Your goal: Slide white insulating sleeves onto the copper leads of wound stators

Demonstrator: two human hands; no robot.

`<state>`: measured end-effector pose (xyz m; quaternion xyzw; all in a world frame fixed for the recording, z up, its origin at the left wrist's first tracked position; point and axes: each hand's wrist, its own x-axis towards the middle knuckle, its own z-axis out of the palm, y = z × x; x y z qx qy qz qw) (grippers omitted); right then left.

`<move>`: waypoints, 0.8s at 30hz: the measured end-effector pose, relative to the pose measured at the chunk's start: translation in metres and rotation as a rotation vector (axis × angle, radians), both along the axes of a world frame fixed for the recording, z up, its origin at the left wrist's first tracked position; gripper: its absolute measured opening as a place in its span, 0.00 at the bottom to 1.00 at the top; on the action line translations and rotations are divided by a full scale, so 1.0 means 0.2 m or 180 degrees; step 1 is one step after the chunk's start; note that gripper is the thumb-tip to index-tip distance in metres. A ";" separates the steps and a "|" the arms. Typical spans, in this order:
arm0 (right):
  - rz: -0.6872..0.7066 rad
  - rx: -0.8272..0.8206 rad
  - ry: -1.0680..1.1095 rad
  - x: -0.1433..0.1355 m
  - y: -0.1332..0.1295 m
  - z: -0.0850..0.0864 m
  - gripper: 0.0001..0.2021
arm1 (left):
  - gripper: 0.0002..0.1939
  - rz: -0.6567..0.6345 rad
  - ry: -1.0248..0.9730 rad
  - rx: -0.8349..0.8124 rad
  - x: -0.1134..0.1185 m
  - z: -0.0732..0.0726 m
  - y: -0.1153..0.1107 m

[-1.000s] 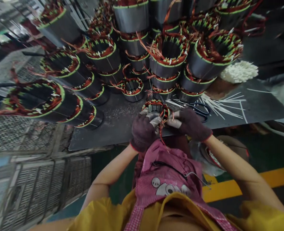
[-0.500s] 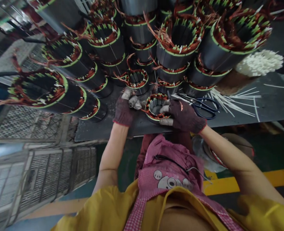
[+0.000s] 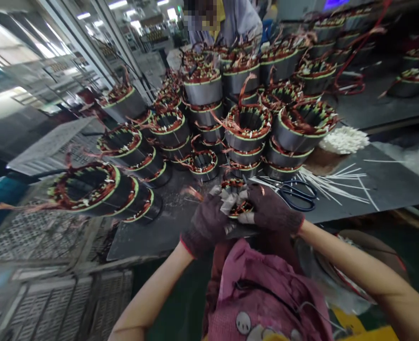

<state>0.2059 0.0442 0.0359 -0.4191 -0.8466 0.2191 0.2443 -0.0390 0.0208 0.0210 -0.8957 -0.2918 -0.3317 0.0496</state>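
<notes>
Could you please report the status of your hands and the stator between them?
Left hand and right hand gloved, both at the copper-wound stator. Stator partly covered by both. Blue-handled scissors beside right hand, not in the way.

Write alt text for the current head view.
A gloved right hand holds a small copper-wound ring on a dark table; the left hand touches it. Stacks of wound rings stand behind, scissors and white strips at right.

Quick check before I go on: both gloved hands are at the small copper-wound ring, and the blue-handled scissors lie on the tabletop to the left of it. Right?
Not quite: the scissors lie to the right of the copper-wound ring, as the head view shows. Both gloved hands, left and right, are indeed at the ring.
</notes>
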 end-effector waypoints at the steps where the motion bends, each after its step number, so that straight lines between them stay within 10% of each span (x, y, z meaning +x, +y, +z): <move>1: -0.0047 -0.0098 -0.0051 0.00 0.01 0.01 0.16 | 0.35 -0.0054 0.0110 0.0083 0.01 -0.02 0.03; 10: -0.0738 0.0733 0.0216 -0.06 -0.07 -0.15 0.14 | 0.36 0.0098 -0.0330 0.0310 0.07 -0.11 0.08; 17: -0.0419 0.1621 0.0803 0.04 -0.15 -0.26 0.06 | 0.27 0.0238 -0.0219 0.0298 0.08 -0.09 0.07; 24: -0.3459 0.1517 0.1769 0.78 0.03 -0.31 0.08 | 0.10 0.0682 -0.0484 0.0651 0.18 -0.13 0.10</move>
